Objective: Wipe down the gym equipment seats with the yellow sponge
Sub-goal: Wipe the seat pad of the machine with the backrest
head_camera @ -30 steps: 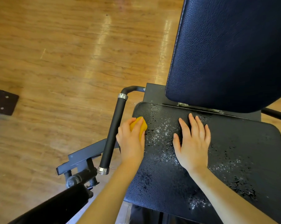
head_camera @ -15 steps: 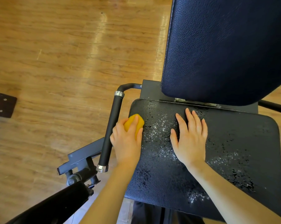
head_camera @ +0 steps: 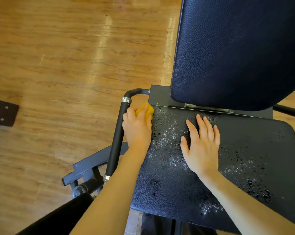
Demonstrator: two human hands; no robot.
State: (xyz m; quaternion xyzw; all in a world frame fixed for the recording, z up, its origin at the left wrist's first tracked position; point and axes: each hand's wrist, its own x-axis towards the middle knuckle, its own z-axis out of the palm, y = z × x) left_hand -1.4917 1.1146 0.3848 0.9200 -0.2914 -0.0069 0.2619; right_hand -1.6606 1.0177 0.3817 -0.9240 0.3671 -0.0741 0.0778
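A black padded seat [head_camera: 255, 153] of a gym machine fills the lower right, speckled with wet droplets and foam. My left hand [head_camera: 138, 128] grips the yellow sponge [head_camera: 148, 111] and presses it on the seat's far left corner, beside the side handle. My right hand [head_camera: 201, 145] lies flat on the seat's middle with fingers straight and spread. The dark blue backrest [head_camera: 236, 51] rises behind the seat.
A black side handle [head_camera: 117, 141] with silver collars runs along the seat's left edge. Grey metal frame parts [head_camera: 85, 170] and a black padded roller [head_camera: 58, 217] sit lower left. Wooden floor [head_camera: 58, 56] spreads left; a dark bracket [head_camera: 5, 113] is at the left edge.
My left hand has slid the sponge away from me along the seat's left edge to its far corner. My right hand has stayed flat in place.
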